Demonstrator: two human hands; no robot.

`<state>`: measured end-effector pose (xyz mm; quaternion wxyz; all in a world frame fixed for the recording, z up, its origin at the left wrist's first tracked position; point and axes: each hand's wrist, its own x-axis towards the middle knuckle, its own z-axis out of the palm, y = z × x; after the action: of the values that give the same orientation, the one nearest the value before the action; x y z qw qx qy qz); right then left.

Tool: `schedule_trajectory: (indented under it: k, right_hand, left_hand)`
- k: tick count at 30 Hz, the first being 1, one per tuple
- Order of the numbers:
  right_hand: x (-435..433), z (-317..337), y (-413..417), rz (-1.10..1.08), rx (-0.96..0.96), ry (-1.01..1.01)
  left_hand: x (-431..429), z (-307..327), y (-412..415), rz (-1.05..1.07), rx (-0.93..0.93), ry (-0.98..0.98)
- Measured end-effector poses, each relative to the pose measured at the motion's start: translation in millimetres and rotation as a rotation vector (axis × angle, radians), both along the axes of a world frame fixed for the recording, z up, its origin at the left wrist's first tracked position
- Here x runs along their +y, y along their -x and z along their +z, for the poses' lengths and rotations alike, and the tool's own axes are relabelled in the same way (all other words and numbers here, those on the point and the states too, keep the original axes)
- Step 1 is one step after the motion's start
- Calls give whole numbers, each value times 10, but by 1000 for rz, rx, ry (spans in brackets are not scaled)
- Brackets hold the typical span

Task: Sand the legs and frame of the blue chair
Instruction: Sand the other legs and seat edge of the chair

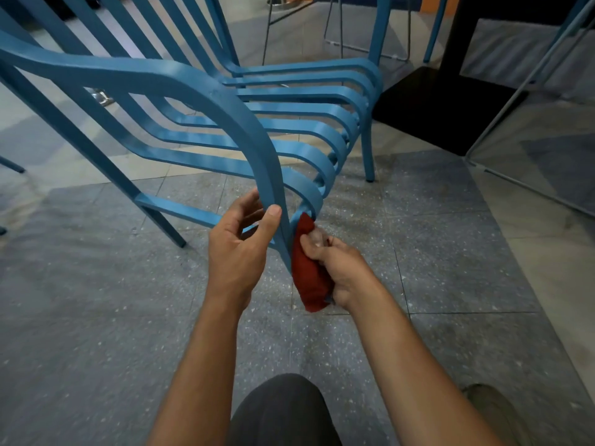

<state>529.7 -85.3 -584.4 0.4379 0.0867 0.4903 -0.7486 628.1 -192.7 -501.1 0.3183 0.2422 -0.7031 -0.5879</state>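
The blue chair [199,91], metal with curved slats, fills the upper left of the head view, tilted toward me. Its near front leg [273,188] runs down from the armrest curve between my hands. My left hand [238,243] wraps that leg from the left, thumb pressed on its front face. My right hand [338,268] holds a folded red sandpaper sheet [307,272] flat against the leg's right side, near its lower end. The leg's foot is hidden behind the sandpaper.
Grey speckled floor tiles [96,317] lie all around. A black table base [447,104] stands at the upper right, with thin metal stool legs [335,27] behind the chair. My dark-trousered knee [283,413] and a shoe [495,410] sit at the bottom.
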Motion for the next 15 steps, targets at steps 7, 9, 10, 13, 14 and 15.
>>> schedule_trajectory:
  k: [7,9,10,13,14,15]
  right_hand:
    - [-304,104,-115,-51,30,-76]
    - [-301,-32,-140,-83,-7,-170]
    - [-292,-105,-159,-88,-34,-202]
    - [-262,-335,-243,-97,-95,-255]
    - [-233,-416,-276,-84,-106,-260]
    - [-183,-501,-303,-51,-115,-258]
  left_hand:
    - [90,-94,114,50,-99,183]
    - [80,-140,132,51,-140,261]
    - [67,-162,141,52,-154,296]
    - [42,-215,165,80,-188,442]
    - [41,-219,169,97,-196,494]
    - [41,-221,177,115,-201,534]
